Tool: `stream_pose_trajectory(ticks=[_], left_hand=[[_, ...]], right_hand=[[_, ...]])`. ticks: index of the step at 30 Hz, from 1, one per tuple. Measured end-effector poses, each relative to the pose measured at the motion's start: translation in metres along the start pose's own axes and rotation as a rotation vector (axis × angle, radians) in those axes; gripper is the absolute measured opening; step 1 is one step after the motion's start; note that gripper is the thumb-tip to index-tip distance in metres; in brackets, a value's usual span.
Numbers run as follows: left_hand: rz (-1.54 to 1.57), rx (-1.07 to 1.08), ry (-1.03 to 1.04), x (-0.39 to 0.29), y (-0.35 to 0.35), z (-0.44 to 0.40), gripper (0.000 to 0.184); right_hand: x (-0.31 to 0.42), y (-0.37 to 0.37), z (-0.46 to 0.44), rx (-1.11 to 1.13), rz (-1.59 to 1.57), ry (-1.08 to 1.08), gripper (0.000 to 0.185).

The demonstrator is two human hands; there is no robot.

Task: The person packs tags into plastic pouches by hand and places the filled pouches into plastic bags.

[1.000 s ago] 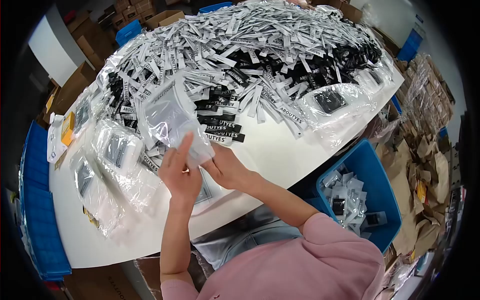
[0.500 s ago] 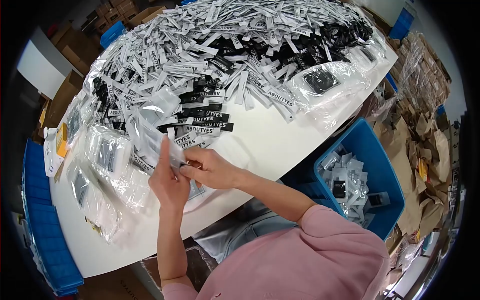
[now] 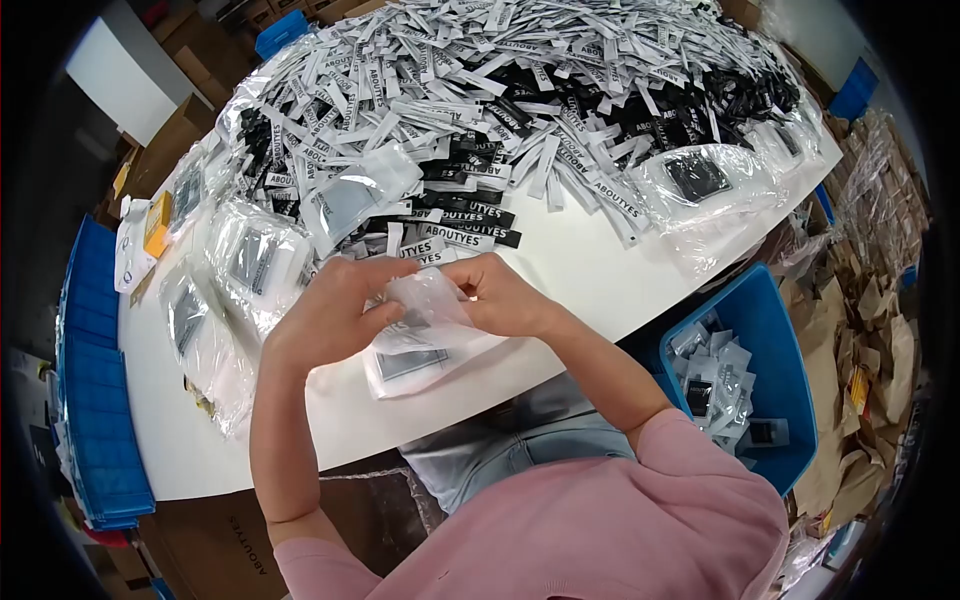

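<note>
A translucent plastic bag (image 3: 432,300) is between my two hands, over the near side of the white table. My left hand (image 3: 330,310) grips its left side, with the thumb and curled fingers at the bag's edge. The fingertips of my right hand (image 3: 500,296) are closed on its upper right edge. Beneath it, on the table, lies another flat bag with a dark printed panel (image 3: 412,362). Just beyond my left hand, a frosted bag (image 3: 355,200) rests on a large pile of black and white strips (image 3: 470,236) lettered ABOUTYES.
Stacks of clear bags (image 3: 255,262) lie left of my hands, and more wrapped bags (image 3: 700,180) lie at the right. A blue bin (image 3: 795,390) holding filled packets stands off the table's right edge. Brown paper (image 3: 850,400) is heaped beyond. Blue trays (image 3: 95,400) line the left edge.
My hands have moved apart, the right one to the right, and a bag now stretches between them. The left hand's raised forefinger has curled down. The view has shifted slightly.
</note>
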State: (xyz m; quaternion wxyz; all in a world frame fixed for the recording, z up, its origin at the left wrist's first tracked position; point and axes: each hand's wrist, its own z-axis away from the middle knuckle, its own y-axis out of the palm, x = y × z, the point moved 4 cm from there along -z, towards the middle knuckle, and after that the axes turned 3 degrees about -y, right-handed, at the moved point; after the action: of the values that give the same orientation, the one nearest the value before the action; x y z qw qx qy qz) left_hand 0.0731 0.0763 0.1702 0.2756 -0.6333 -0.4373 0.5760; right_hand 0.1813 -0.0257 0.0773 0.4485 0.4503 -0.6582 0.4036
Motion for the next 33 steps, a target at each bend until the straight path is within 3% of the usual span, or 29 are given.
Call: stream_pose_trajectory(ticks=[2,3,4,6,9,13,15,19,21,22,26,28,30,32,33], left_hand=[[0.096,0.309,-0.290,0.006,0.001,-0.003,0.026],[0.190,0.277,-0.295,0.013,0.002,-0.003,0.013],[0.190,0.274,-0.301,0.018,0.006,0.000,0.013],[0.520,0.265,-0.392,0.026,0.012,0.004,0.011],[0.660,0.269,-0.409,0.020,0.019,0.008,0.011],[0.676,0.255,-0.418,0.026,0.024,0.012,0.011],[0.532,0.186,-0.503,0.031,0.024,0.015,0.011],[0.500,0.130,-0.545,0.041,0.034,0.020,0.011],[0.723,0.089,-0.513,0.042,0.043,0.021,0.013],[0.723,0.090,-0.511,0.040,0.044,0.021,0.013],[0.647,0.113,-0.449,0.028,0.055,0.031,0.015],[0.524,-0.110,-0.407,0.028,0.063,0.041,0.015],[0.550,-0.125,-0.441,0.030,0.067,0.052,0.016],[0.802,-0.258,-0.508,0.034,0.064,0.064,0.014],[0.641,-0.200,-0.517,0.042,0.064,0.071,0.007]], right_hand=[[0.000,-0.001,0.000,0.050,-0.057,0.041,0.012],[-0.003,-0.002,-0.001,0.049,-0.071,0.040,0.013],[0.000,-0.002,0.000,0.055,-0.074,0.039,0.013],[0.005,-0.003,0.001,0.082,-0.171,0.123,0.015],[0.006,-0.002,0.001,0.134,-0.167,0.068,0.015],[-0.001,-0.002,-0.002,0.200,-0.076,0.118,0.018],[-0.015,-0.004,0.000,0.144,-0.292,0.187,0.020],[-0.006,-0.006,0.008,0.072,-0.333,0.262,0.024],[0.008,0.001,0.009,0.113,0.066,0.109,0.024],[0.010,0.001,0.008,0.112,0.131,0.156,0.023],[-0.001,0.008,0.010,0.071,0.035,0.082,0.023],[0.002,0.010,0.016,0.113,0.186,0.077,0.021],[0.006,0.010,0.023,0.140,0.174,0.076,0.020],[0.004,0.006,0.032,0.166,0.163,0.072,0.020],[0.000,0.004,0.036,0.216,0.239,0.023,0.016]])
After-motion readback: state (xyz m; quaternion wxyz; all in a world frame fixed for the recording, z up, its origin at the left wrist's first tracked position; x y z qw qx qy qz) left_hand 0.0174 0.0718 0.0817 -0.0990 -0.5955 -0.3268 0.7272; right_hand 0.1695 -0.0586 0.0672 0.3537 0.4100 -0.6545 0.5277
